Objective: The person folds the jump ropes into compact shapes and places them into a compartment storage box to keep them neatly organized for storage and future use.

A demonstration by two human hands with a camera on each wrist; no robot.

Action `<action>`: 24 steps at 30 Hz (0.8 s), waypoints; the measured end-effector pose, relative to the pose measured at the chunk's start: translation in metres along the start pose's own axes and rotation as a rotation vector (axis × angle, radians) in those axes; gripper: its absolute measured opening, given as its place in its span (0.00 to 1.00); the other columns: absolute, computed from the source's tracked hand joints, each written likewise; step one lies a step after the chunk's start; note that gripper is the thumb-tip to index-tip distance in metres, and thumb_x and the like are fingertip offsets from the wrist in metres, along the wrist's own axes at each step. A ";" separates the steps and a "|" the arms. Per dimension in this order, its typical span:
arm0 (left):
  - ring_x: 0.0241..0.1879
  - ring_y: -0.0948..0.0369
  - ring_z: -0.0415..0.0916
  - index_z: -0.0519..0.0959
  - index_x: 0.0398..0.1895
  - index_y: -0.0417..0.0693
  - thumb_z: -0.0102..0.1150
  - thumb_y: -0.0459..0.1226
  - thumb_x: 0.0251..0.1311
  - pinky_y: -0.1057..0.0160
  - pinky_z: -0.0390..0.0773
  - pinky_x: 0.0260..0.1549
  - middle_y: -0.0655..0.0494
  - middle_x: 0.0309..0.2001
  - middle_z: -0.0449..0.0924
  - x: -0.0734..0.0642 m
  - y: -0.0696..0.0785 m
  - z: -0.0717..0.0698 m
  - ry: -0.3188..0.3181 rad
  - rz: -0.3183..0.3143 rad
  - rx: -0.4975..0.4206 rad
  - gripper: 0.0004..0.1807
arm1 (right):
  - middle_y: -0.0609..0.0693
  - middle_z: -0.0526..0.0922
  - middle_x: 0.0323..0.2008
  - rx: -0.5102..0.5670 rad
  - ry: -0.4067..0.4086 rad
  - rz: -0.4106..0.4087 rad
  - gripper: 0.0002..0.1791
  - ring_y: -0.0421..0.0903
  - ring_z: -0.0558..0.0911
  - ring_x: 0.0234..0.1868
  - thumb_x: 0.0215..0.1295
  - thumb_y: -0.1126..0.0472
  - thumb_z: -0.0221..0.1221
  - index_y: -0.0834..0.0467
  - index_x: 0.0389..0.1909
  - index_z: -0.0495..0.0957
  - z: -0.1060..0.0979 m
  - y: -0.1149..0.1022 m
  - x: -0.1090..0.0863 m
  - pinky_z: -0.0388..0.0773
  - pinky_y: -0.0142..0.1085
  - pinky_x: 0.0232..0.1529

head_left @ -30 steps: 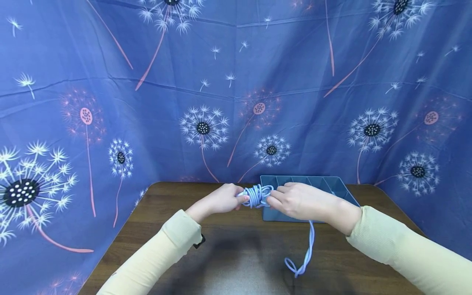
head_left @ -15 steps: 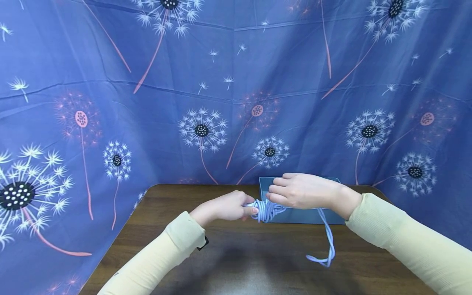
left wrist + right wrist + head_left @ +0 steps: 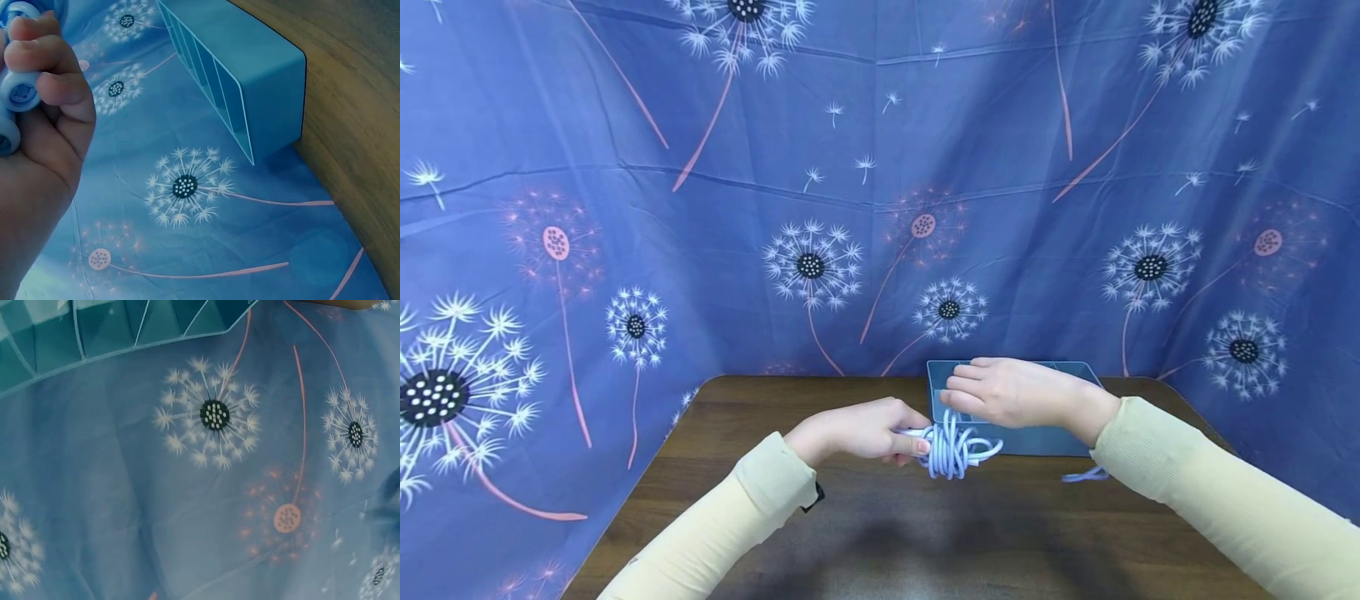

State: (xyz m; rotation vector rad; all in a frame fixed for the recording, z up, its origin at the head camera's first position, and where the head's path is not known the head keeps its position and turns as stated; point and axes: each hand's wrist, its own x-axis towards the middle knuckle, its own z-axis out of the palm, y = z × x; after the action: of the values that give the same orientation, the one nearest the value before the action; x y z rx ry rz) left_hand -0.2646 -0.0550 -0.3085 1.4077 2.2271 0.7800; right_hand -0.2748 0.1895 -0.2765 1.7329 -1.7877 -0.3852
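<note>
In the head view my left hand (image 3: pixel 861 429) grips a light blue jump rope (image 3: pixel 951 450) by its handles, beside the wound coils. Round handle ends (image 3: pixel 22 92) stick out between the curled fingers in the left wrist view. My right hand (image 3: pixel 1015 392) is just above and right of the coils, its fingers curled on a strand that runs up from the bundle; the fingertips are hidden. A loose end of the rope (image 3: pixel 1084 475) shows below the right wrist. The right wrist view does not show the right hand.
A blue box with compartments (image 3: pixel 1045 440) stands at the back of the wooden table (image 3: pixel 760 517), behind the right hand. A blue dandelion-print cloth (image 3: pixel 850 167) hangs behind and along both sides of the table.
The coiled bundle and left hand have moved right and down. The right hand has shifted slightly right while winding the strand. The dangling rope end has shortened and swung right, partly behind the right arm.
</note>
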 end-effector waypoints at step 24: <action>0.19 0.51 0.70 0.74 0.28 0.42 0.47 0.37 0.69 0.69 0.70 0.19 0.47 0.20 0.74 -0.009 0.000 -0.014 0.144 0.055 -0.156 0.12 | 0.49 0.80 0.38 0.665 0.260 0.675 0.16 0.40 0.80 0.38 0.60 0.76 0.55 0.59 0.47 0.71 0.040 -0.043 -0.001 0.79 0.37 0.39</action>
State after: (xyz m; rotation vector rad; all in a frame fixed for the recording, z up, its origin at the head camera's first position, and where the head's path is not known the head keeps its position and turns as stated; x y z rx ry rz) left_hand -0.2694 -0.0665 -0.2978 1.3820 2.1856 1.0811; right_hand -0.2646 0.1783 -0.3332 1.3318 -2.2903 0.7530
